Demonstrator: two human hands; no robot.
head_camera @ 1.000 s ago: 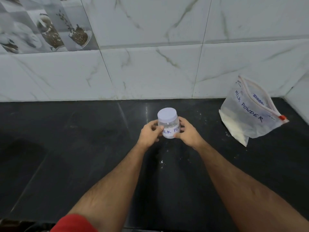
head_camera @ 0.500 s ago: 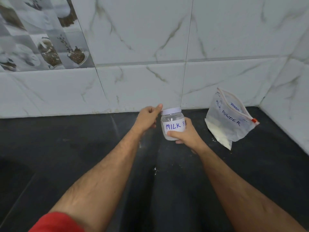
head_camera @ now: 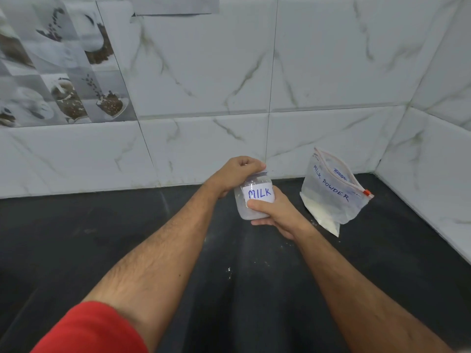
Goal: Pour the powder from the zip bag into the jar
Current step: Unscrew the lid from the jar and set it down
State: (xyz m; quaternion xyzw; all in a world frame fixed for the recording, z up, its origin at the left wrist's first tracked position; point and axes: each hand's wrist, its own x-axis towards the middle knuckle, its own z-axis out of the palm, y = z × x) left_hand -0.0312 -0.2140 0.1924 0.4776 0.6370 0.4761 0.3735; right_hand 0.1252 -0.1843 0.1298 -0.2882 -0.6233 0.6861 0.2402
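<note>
Jar [head_camera: 254, 202] (label reads "MILK") held above black counter [head_camera: 127, 238], right hand [head_camera: 274, 215] wrapped round body, left hand [head_camera: 235, 174] curled over lid [head_camera: 263, 171]. Bag [head_camera: 334, 192] with white powder just right, leaning at wall [head_camera: 204, 149], mouth open.

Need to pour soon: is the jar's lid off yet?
Still on: the left hand grips the white lid atop the clear plastic jar.

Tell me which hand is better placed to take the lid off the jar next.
Left. The left hand already grips the lid from above, while the right hand holds the jar by its body, steadying it. The zip bag stands untouched.
</note>
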